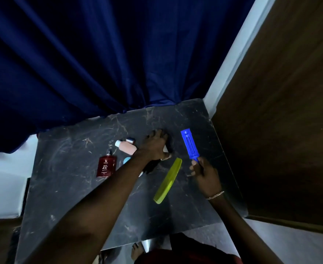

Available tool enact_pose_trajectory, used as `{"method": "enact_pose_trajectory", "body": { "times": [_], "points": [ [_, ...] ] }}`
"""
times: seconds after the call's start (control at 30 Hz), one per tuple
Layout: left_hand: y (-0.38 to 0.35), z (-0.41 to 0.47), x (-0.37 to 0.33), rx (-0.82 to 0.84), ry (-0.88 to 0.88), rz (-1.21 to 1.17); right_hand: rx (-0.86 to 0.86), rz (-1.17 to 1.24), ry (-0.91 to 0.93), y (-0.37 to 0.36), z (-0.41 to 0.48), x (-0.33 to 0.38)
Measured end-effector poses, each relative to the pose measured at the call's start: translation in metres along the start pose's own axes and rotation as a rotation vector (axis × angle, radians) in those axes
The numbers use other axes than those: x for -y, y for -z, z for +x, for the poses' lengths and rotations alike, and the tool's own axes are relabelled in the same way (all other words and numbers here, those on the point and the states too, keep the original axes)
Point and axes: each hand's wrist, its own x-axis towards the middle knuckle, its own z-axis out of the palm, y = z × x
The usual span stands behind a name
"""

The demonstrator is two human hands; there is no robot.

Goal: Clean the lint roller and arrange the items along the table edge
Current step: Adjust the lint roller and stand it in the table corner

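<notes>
On the dark marbled tabletop (71, 187), a flat bottle of red liquid (106, 166) and a peach tube (126, 147) are laid mid-surface. Something pale is covered by the left hand (155, 146); its grip cannot be told. A yellow-green plastic comb (168, 181) is laid alongside. The blue plastic lint roller (189, 146) is gripped by the right hand (204, 175), near the right edge.

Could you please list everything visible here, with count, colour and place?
table: one, black marbled, centre
red bottle: one, dark red, lying left of centre
pink bottle: one, pink with white cap, beyond the red bottle
small silver-capped item: one, behind the pink bottle; kind unclear
light blue object: one, mostly hidden under the left forearm
comb: one, yellow-green, between the hands
lint roller: one, blue, held at its handle
curtain: one, dark blue, behind the table
wooden panel: one, brown, right
left hand: resting palm down on a partly hidden object
right hand: gripping the roller handle
</notes>
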Motion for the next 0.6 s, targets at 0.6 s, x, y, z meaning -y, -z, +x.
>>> {"method": "enact_pose_trajectory", "body": {
  "times": [0.6],
  "points": [
    [-0.012, 0.039, -0.007, 0.210, 0.155, -0.284, 0.046, 0.067, -0.085, 0.003, 0.035, -0.009]
  ]
}}
